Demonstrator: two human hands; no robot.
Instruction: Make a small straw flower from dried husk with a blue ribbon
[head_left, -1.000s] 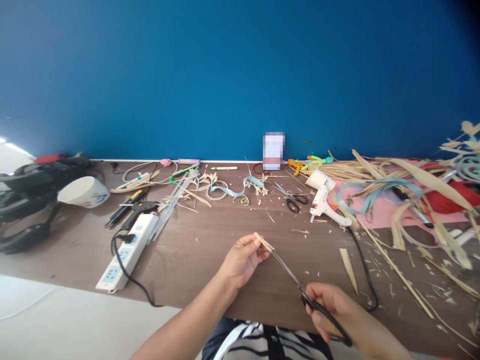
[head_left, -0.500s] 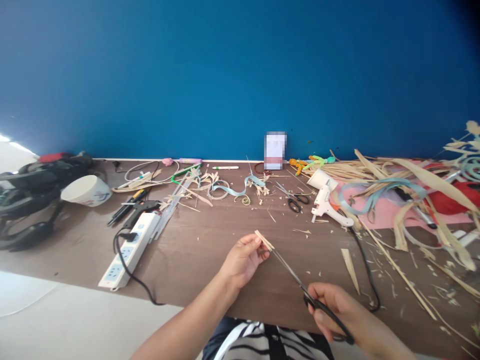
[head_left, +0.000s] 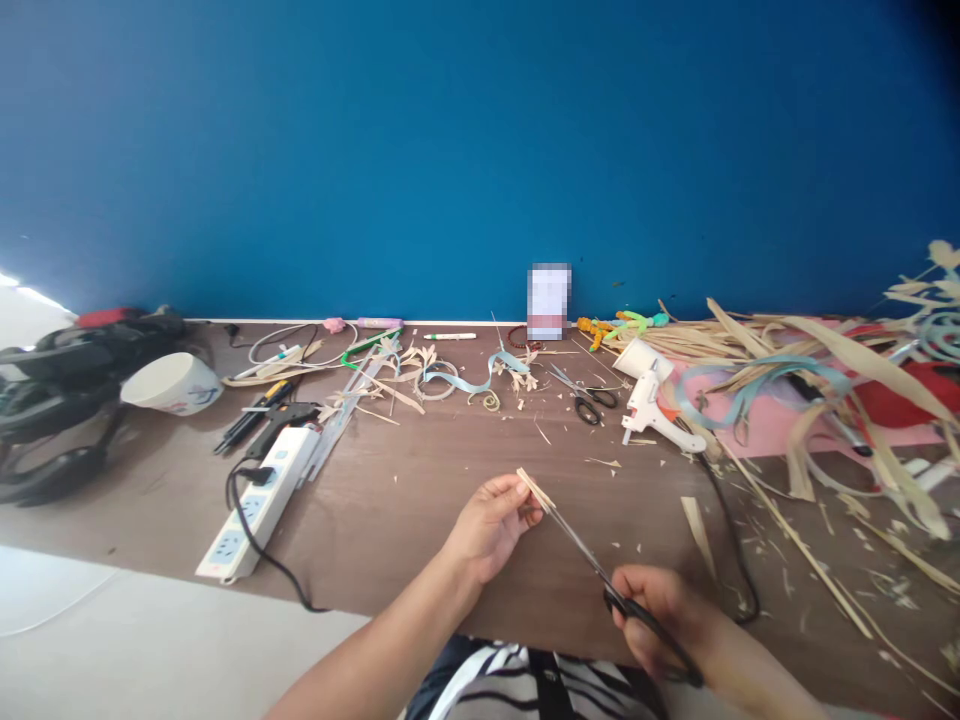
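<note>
My left hand (head_left: 491,525) pinches a small tan straw strip (head_left: 535,489) between thumb and fingers, held just above the brown table (head_left: 390,500). My right hand (head_left: 667,615) grips the black handles of thin scissors (head_left: 592,565). Their blades point up and left, and the tips meet the lower end of the strip. Both hands hover near the table's front edge.
A white power strip (head_left: 259,500) with a black cable lies at the left. A white glue gun (head_left: 656,415), a second pair of scissors (head_left: 589,398) and a white bowl (head_left: 171,383) stand farther back. Dried leaf strips (head_left: 825,400) and offcuts crowd the right side.
Both hands and the scissors have shifted slightly to the right and down; the strip stays pinched at the blade tips.
</note>
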